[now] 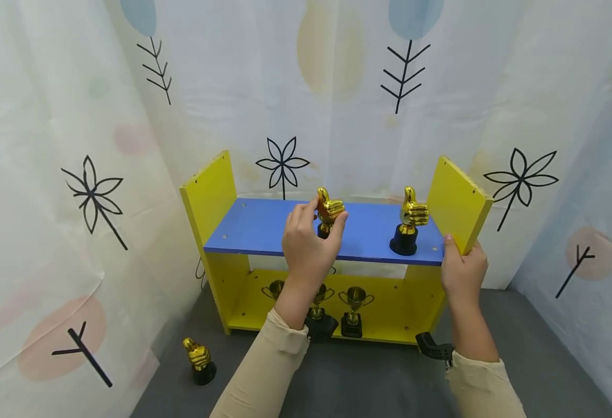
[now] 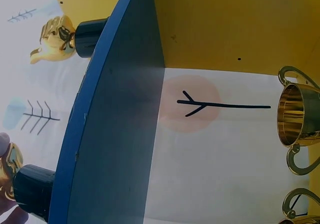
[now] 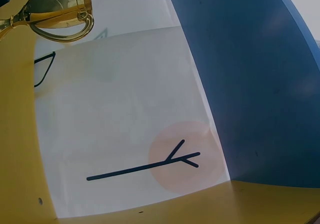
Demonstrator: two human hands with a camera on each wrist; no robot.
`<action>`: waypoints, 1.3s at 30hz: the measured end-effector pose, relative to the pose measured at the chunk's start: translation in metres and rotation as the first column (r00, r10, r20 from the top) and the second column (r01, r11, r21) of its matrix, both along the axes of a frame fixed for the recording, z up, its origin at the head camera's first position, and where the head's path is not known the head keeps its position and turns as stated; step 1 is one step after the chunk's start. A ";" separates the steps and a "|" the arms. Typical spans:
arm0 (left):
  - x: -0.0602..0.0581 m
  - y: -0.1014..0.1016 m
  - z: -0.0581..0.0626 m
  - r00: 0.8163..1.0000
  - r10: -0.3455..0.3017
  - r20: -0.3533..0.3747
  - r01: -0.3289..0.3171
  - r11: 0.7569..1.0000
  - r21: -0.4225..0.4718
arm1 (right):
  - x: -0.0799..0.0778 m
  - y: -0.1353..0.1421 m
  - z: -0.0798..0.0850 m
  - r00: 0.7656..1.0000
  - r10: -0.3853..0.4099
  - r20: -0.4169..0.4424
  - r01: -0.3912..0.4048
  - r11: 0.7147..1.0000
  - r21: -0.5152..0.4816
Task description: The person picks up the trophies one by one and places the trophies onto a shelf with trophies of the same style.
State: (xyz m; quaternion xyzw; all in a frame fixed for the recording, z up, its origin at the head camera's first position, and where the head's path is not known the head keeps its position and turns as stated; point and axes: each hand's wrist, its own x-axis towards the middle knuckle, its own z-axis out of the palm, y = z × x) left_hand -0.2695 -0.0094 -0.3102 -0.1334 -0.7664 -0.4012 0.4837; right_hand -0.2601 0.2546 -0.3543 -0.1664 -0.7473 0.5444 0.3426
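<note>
My left hand [image 1: 308, 244] pinches a gold thumbs-up trophy [image 1: 331, 208] by its gold part, between thumb and fingers, over the middle of the blue shelf board [image 1: 254, 223]. In the left wrist view its black base [image 2: 34, 190] is upright against the board's top; whether it bears weight there I cannot tell. Another thumbs-up trophy [image 1: 404, 239] stands on the board's right part. With my right hand [image 1: 464, 271] I grip the front edge of the yellow right side panel [image 1: 457, 200], level with the board. The right wrist view does not show that hand's grip.
Gold cup trophies [image 1: 355, 297] stand on the yellow lower shelf [image 1: 384, 284], partly behind my left forearm. One more thumbs-up trophy [image 1: 200, 361] stands on the grey surface [image 1: 358, 383], left of the shelf unit. A patterned white cloth [image 1: 337, 133] hangs behind and beside it.
</note>
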 end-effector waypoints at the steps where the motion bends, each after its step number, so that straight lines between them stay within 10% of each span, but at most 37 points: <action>1: 0.000 0.000 0.000 1.000 -0.003 0.000 0.003 1.000 0.001 | 0.000 0.000 0.000 1.000 0.001 0.001 -0.001 1.000 -0.001; 39: -0.002 -0.003 -0.012 0.999 -0.036 -0.023 0.036 0.999 0.008 | 0.002 -0.001 -0.001 1.000 -0.010 -0.024 0.011 1.000 0.022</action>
